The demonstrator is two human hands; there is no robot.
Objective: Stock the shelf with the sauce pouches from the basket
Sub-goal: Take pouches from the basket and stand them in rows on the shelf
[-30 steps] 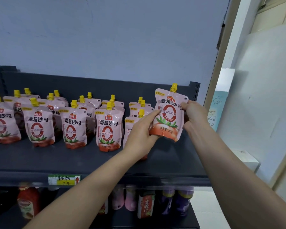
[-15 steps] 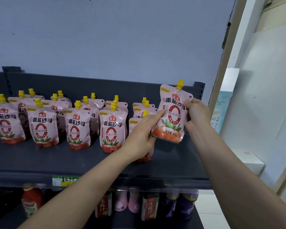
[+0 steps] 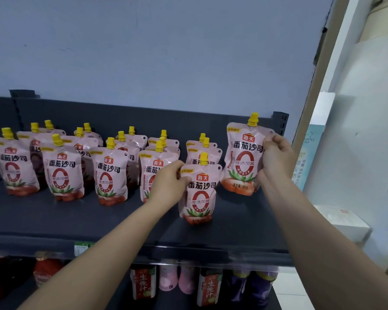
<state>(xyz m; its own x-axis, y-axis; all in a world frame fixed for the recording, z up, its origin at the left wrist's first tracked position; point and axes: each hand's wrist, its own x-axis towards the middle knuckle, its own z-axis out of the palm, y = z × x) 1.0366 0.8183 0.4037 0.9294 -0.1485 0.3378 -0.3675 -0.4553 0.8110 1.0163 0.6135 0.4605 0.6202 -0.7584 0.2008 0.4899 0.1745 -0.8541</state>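
Sauce pouch (image 3: pixel 242 162) hangs upright, spout up, at the shelf's (image 3: pixel 233 231) right end. My right hand (image 3: pixel 276 159) is nearest, its fingers (image 3: pixel 270 139) pinching the right edge. My left hand (image 3: pixel 168 184) grips the front pouch (image 3: pixel 199 195) just left.

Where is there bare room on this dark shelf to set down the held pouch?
Bare dark shelf lies right of the front pink yellow-capped sauce pouch, below the held pouch; also the front strip before the rows. Crowded: the pouch rows left and centre.
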